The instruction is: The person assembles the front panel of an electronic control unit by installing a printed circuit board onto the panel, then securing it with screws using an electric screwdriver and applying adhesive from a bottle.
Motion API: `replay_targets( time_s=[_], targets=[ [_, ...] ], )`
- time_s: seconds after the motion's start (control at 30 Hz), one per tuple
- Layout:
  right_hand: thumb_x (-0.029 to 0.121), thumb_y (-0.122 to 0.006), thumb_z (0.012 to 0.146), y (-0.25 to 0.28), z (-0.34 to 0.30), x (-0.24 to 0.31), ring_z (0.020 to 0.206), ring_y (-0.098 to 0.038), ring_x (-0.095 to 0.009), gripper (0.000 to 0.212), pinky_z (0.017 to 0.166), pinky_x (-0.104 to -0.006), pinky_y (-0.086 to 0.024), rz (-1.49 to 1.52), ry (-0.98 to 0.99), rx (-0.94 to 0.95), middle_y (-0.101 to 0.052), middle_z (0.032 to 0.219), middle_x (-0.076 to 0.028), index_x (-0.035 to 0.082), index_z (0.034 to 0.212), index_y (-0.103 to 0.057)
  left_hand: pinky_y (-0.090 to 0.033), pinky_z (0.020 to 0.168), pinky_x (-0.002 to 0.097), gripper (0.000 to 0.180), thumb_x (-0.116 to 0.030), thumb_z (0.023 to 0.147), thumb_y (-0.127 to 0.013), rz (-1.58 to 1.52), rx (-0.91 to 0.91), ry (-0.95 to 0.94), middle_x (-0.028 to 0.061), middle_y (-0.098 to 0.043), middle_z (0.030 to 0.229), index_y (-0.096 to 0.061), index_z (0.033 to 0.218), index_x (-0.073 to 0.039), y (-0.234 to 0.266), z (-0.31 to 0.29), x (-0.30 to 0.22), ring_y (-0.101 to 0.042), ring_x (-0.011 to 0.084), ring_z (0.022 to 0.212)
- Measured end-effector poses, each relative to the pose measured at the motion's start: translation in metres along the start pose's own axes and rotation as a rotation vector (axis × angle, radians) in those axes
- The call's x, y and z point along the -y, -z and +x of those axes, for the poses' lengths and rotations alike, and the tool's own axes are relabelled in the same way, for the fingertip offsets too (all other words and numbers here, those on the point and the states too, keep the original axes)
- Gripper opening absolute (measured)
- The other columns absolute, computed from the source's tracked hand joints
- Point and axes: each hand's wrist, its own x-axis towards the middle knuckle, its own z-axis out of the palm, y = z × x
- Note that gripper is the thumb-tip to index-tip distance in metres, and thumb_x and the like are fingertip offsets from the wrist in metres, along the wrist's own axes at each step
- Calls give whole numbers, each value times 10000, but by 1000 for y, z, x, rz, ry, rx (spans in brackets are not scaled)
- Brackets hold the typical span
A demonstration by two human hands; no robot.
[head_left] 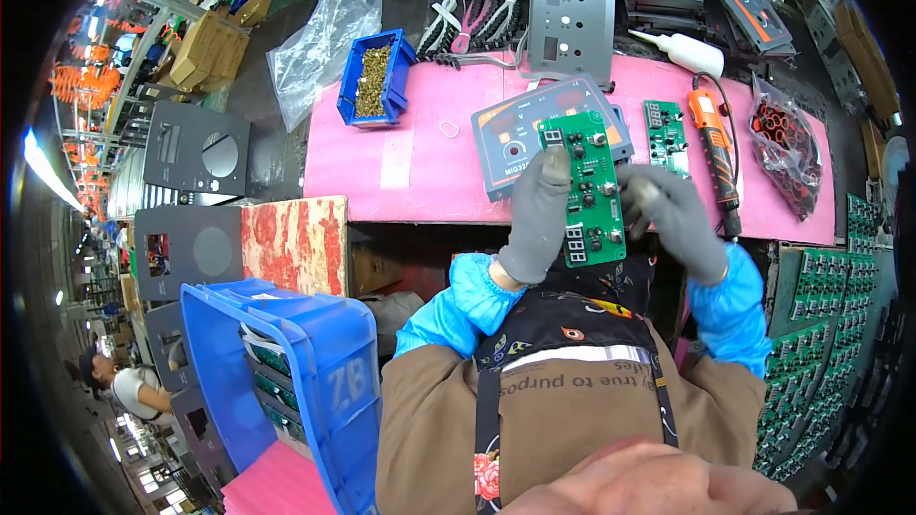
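Note:
A green circuit board with black knobs and small displays is held upright in front of my chest. My left hand, in a grey glove, grips its left edge. Its right edge is touched by my gloved right hand, fingers curled. Just behind it a grey front panel lies flat on the pink mat. A second green board rests on the mat right of the panel, beside an orange electric screwdriver.
A blue bin of brass screws and a clear plastic bag sit at the mat's far left. Pliers, grey and orange panels and a white glue bottle lie behind. A bag of red rings, stacked green boards, and a blue crate surround me.

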Motion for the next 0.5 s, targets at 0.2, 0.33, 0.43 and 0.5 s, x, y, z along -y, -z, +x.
replay_targets(
  time_s=[0.2,0.33,0.43,0.5],
  targets=[
    [419,-547,910,-22,-24,-27,744,-603,-104,562,541,-230,-489,412,30,-55,-612,980,-56,-26,1248,-491,-483,735,369,575,-592,899,-473,832,260,-279,147,-646,883,-638,1048,-62,-10,14,-27,-638,269,826],
    [433,-594,888,-26,-40,-41,913,-613,-129,625,762,-269,-516,659,80,-104,-600,1098,-75,-18,1294,-445,-502,726,357,561,-583,862,-521,1378,0,-211,125,-682,870,-651,1097,-91,21,61,-72,-665,274,820],
    [476,-602,870,-28,-40,-44,1035,-581,-146,731,870,-305,-495,735,152,-169,-563,1193,-65,-10,1361,-363,-503,698,338,543,-533,851,-565,1455,32,-290,117,-678,916,-621,1150,-83,82,105,-57,-662,241,791],
    [445,-584,889,-28,-39,-46,1027,-586,-150,684,864,-314,-500,771,172,-204,-567,1179,-64,-2,1359,-368,-501,677,327,523,-489,849,-594,1473,163,-296,111,-673,933,-607,1171,-76,88,116,-55,-658,217,765]
  ],
)
